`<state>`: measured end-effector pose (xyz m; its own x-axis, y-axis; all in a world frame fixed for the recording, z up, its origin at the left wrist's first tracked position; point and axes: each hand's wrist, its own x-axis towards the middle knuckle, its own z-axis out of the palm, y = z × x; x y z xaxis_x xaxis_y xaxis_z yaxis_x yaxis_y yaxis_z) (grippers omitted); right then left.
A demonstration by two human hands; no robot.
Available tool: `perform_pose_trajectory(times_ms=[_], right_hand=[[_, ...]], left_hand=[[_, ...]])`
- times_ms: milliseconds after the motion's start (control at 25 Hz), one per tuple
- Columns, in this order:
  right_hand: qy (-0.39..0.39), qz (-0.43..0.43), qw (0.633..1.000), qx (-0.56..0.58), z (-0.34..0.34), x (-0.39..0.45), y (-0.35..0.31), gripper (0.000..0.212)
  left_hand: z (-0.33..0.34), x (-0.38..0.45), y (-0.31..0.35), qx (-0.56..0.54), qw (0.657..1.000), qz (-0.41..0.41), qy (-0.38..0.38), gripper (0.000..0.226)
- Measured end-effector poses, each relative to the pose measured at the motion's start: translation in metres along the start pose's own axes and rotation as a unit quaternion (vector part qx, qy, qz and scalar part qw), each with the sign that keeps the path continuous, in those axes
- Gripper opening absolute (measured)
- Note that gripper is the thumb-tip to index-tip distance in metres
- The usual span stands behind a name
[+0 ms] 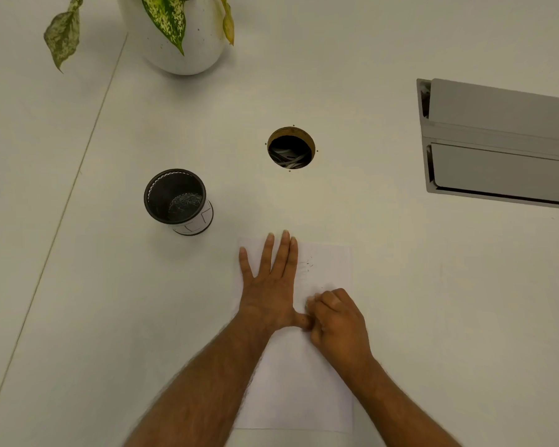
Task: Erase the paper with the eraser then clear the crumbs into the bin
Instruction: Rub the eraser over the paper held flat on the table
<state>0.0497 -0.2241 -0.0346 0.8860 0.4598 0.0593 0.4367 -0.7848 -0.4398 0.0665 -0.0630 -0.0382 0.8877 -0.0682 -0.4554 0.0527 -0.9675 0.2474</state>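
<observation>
In the head view, the left hand (268, 285) lies flat with its fingers straight and spread, pressing the sheet of paper (297, 382) at lower centre onto the white table (433, 301). The right hand (338, 321) sits just beside the left thumb, fingers curled tight over the paper; whether the eraser is in its grip cannot be told. Dark crumbs (308, 265) speckle the paper's upper right. The black mesh bin (177, 199) stands apart, left of centre.

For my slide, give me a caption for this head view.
Left hand flattens the paper while right hand rubs it, mesh bin nearby.
</observation>
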Motion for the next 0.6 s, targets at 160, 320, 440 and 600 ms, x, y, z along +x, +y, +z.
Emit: perform_pose_trajectory(times_ms=[160, 320, 440, 600], right_hand=[[0.026, -0.008, 1.0, -0.008, -0.002, 0.021, -0.007, 0.023], [0.002, 0.003, 0.999, -0.031, 0.003, 0.048, -0.004, 0.012], [-0.012, 0.018, 0.999, -0.027, 0.007, 0.065, -0.005, 0.013], [0.001, 0.024, 0.999, -0.039, 0.007, 0.08, -0.006, 0.012]], left_hand=[[0.003, 0.001, -0.002, 0.007, 1.0, 0.005, 0.01, 0.131], [0.004, 0.002, -0.004, 0.018, 1.0, 0.009, 0.0, 0.139], [0.004, 0.003, -0.004, 0.013, 1.0, 0.012, -0.002, 0.148], [0.003, 0.001, -0.004, 0.015, 1.0, 0.017, -0.003, 0.154]])
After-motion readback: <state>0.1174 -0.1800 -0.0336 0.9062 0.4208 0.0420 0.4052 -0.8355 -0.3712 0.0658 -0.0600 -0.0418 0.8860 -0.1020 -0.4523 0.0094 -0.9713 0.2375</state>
